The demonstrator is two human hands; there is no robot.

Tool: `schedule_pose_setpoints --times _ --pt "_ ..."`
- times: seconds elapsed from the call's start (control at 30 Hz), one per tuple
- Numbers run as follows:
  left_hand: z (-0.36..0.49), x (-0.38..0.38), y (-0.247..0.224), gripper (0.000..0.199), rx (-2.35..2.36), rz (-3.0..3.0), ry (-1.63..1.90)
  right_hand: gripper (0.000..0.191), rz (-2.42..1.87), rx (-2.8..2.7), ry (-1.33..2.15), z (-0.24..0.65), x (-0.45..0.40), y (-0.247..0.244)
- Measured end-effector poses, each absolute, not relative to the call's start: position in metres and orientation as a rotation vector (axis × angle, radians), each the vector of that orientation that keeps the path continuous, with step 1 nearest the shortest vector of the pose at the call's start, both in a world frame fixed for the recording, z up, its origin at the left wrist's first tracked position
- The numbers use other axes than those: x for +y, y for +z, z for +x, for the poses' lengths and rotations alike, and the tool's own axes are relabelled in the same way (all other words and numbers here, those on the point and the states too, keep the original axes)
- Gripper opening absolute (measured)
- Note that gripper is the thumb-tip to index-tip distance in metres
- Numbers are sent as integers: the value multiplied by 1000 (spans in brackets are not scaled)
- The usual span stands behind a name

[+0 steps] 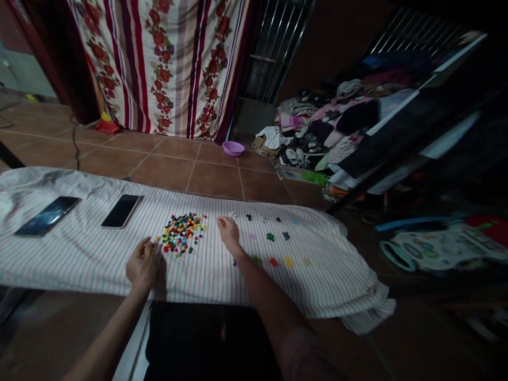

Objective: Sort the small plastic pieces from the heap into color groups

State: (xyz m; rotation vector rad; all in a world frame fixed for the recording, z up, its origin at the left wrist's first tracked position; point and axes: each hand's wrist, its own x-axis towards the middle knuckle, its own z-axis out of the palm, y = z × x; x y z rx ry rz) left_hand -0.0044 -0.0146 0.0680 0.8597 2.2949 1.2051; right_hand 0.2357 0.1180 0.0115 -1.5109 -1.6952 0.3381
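Observation:
A mixed pile of tiny coloured pieces (pixel 180 233), perhaps beads or small bricks, lies on the striped cloth (pixel 214 275). At its left edge is my left hand (pixel 142 263), fingers curled together; whatever they may hold is too small to see. My right hand (pixel 229 233) hovers or rests right of the pile, its fingers pinched, beside a small white group (pixel 233 216). Further right are little groups sorted by colour, among them dark green pieces (pixel 270 237), red pieces (pixel 273 261), yellow pieces (pixel 288 261) and pink pieces (pixel 252 237). My right forearm partly covers a light green group (pixel 257 261).
Two phone-like devices lie at the cloth's left: a larger dark one (pixel 47 216) and a smaller one (pixel 121 211). Beyond, a purple basin (pixel 233 148) sits on the tiled floor near a flowered curtain (pixel 159 63). Clothes and shoes (pixel 313 127) are heaped at the right.

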Motion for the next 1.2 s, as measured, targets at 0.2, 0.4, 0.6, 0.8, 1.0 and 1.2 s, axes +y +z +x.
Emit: schedule_pose_setpoints --times 0.2,0.4,0.6,0.8,1.0,1.2 --pt "-16 -13 57 44 2590 1166 697 22 -1536 -1618 210 302 123 18" --pt "-9 -8 53 38 2688 1642 447 22 -1606 -1460 116 368 135 20" --pt "-14 -8 43 33 2682 1796 401 25 -1778 -1281 123 412 146 15" --pt "-16 -9 35 28 2720 1938 548 28 -1908 -1214 217 430 152 15" --pt "-16 -7 35 29 2714 1913 587 33 -2078 -1301 253 428 155 21" --pt "-15 -7 36 28 2734 1878 554 35 -2046 -1425 204 422 156 22"
